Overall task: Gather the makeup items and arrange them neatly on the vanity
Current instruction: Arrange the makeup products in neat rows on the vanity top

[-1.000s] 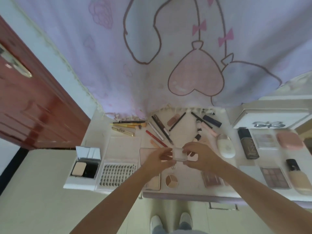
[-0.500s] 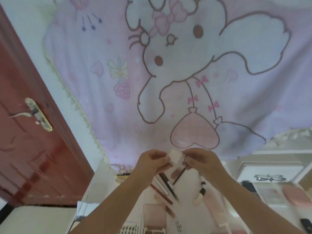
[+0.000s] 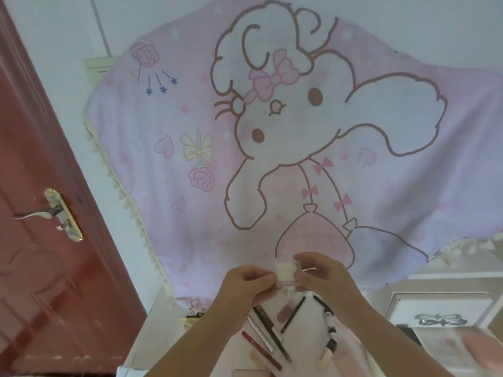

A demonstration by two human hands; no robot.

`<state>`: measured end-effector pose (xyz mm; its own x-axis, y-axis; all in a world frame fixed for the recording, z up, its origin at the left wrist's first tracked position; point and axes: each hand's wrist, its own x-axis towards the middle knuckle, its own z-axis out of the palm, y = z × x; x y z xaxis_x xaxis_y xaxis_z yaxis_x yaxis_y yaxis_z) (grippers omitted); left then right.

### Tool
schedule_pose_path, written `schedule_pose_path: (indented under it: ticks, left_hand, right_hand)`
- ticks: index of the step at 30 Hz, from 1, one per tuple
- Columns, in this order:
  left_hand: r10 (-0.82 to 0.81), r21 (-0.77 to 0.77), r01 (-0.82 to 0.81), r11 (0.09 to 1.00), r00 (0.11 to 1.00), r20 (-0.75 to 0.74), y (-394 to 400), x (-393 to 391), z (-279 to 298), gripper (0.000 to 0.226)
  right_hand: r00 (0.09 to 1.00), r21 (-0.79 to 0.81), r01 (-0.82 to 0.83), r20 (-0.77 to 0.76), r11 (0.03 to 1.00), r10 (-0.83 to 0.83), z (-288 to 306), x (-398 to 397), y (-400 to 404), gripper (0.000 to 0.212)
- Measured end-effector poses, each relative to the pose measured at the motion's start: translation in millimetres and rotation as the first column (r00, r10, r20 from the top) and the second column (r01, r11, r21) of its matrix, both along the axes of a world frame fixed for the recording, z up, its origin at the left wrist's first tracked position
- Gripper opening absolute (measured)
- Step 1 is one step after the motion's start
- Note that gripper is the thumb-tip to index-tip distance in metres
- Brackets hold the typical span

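Far left there's a dark red door (image 3: 40, 240) with a gold-plated lever handle (image 3: 58, 213). Next to it, a big pink blanket (image 3: 190, 159) with a cartoon bunny print hangs down behind the white vanity (image 3: 168, 317).

Left hand (image 3: 245, 284) is raised above the vanity top, fingers curled and pinching the left edge of a small clear plastic case (image 3: 285, 273) with something whitish inside. It's a bit blurry, so I can't say exactly what the case is. Right hand (image 3: 324, 276) has the other side of it, thumb and fingers curled round the right edge. So both hands hold the case up in the air, in front of the blanket's pink heart.

Below the hands, on the vanity: a red pencil (image 3: 261, 351), a white pencil (image 3: 260, 333), a black liner pen (image 3: 272, 333), a pinkish lipstick tube (image 3: 285, 312) and a thin black pencil (image 3: 294, 314). Further right, a row of dark tubes (image 3: 330, 330), then a white drawer box (image 3: 441, 308) with a silver bow-shaped handle.
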<state>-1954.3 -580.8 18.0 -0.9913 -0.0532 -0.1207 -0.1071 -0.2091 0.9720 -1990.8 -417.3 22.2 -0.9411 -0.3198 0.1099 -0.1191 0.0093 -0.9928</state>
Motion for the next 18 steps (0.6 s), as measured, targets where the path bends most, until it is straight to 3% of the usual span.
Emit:
schedule_pose_path:
  ticks: [2,4,7,11,15,18]
  left_hand:
    - [-0.019,-0.055,0.019,0.998,1.000,-0.001,-0.3,-0.3,1.4,0.028]
    - [-0.015,-0.044,0.015,0.999,1.000,-0.004,-2.6,-1.9,2.9,0.013]
    - [-0.093,-0.025,0.094,0.995,0.995,0.040,-4.9,-3.5,7.6,0.013]
    - [-0.021,0.001,0.021,1.000,0.999,0.031,-1.5,-9.1,20.7,0.012]
    - [0.074,0.096,-0.068,0.993,0.995,-0.059,2.1,-20.0,30.6,0.011]
    - [-0.016,0.057,0.024,0.998,0.990,-0.141,0.2,-23.2,34.4,0.011]
  right_hand:
    - [1.000,0.027,-0.009,0.012,1.000,0.009,0.1,-0.5,0.2,0.027]
    - [0.997,0.072,-0.067,0.034,0.995,0.064,4.0,-2.1,2.2,0.023]
    - [0.990,0.245,-0.136,0.007,0.960,0.139,15.4,-7.1,6.1,0.015]
    - [0.988,0.362,-0.022,-0.134,0.932,0.075,30.6,-15.7,2.4,0.010]
    - [0.931,0.467,0.088,-0.353,0.880,0.094,42.6,-16.4,-3.5,0.043]
    - [0.905,0.470,0.129,-0.416,0.873,0.090,49.3,-16.2,-3.3,0.043]
